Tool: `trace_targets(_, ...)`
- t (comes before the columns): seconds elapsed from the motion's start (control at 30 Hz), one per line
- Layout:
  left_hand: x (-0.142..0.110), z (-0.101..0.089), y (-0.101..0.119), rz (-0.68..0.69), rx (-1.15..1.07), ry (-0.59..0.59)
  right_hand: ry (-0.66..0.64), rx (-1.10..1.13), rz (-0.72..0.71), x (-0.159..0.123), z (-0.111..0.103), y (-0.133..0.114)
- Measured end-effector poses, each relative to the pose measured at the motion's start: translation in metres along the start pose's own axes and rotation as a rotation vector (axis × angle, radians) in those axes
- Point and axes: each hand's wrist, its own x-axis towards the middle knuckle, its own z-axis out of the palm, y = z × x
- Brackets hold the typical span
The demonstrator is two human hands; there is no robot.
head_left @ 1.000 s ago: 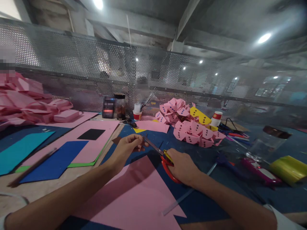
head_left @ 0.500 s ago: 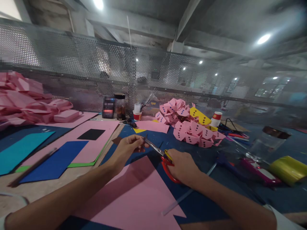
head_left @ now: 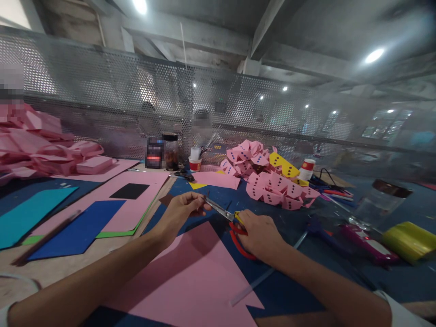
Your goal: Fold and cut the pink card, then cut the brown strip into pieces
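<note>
My right hand (head_left: pixel 260 231) grips the red and yellow handles of a pair of scissors (head_left: pixel 220 209), whose blades point left and away. At the blade tips, my left hand (head_left: pixel 185 209) is closed in a pinch. A small dark piece seems to stick up by its fingertips, too small to name. Below both hands lies a large pink sheet (head_left: pixel 190 277) with a notched right corner. A translucent glue stick (head_left: pixel 252 288) rests across its right edge.
Left are a blue sheet (head_left: pixel 81 227), a teal sheet (head_left: pixel 37 213), a black piece (head_left: pixel 129 191) and a pink heap (head_left: pixel 41 145). Dotted pink paper pieces (head_left: pixel 269 186) are piled ahead. A jar (head_left: pixel 381 204), a magenta tool (head_left: pixel 369 243) and a yellow roll (head_left: pixel 410 240) stand right.
My right hand has shifted very slightly, and the scissor blades have turned a little in the light. The left hand stays in place, still pinched at the blade tips.
</note>
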Motion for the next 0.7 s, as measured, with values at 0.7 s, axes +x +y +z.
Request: trace_targets(0.7, -0.0008, 0.0001, 0.0013, 0.015, 0.033, -0.012, -0.025, -0.015, 0.001, 0.0003, 0.0005, 0.0003)
